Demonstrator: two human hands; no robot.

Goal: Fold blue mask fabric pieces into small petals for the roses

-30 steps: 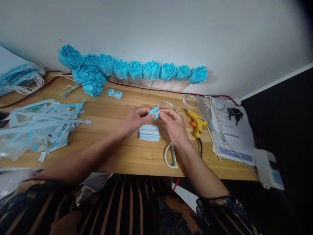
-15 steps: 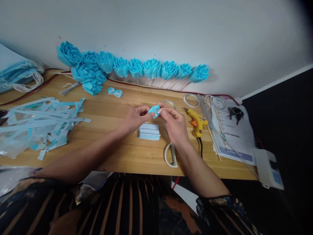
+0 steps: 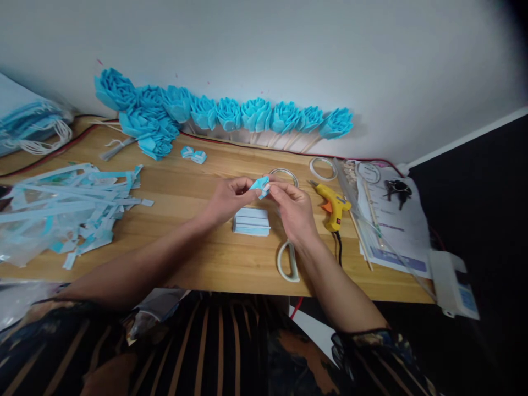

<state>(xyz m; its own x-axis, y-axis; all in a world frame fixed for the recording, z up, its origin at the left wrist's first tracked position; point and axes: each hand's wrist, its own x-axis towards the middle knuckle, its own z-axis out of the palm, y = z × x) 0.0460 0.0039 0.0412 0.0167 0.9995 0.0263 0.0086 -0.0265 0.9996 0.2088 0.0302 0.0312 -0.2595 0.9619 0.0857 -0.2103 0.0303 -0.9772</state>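
Between my two hands is a small folded piece of light-blue mask fabric [image 3: 258, 185], held over the table. My left hand [image 3: 229, 201] pinches its left side between thumb and fingers. The right side is pinched by my right hand [image 3: 295, 212], its thumb and fingertips closed on the fabric. Just below lies a stack of blue and white pleated mask pieces [image 3: 251, 222]. Under my right wrist a white scissor handle [image 3: 284, 264] shows; the rest of the scissors is hidden. Two small folded blue pieces [image 3: 193, 155] lie farther back.
Blue fabric flowers [image 3: 256, 115] on sticks lean along the wall. Cut strips [image 3: 82, 203] are heaped at left, near bagged masks [image 3: 33, 126]. A yellow glue gun [image 3: 335, 208], tape rolls [image 3: 323, 169], keys [image 3: 398, 191] and papers [image 3: 396, 231] lie at right.
Both hands keep their pinch on the folded fabric in nearly the same place. The right fingertips have shifted very slightly left along it.
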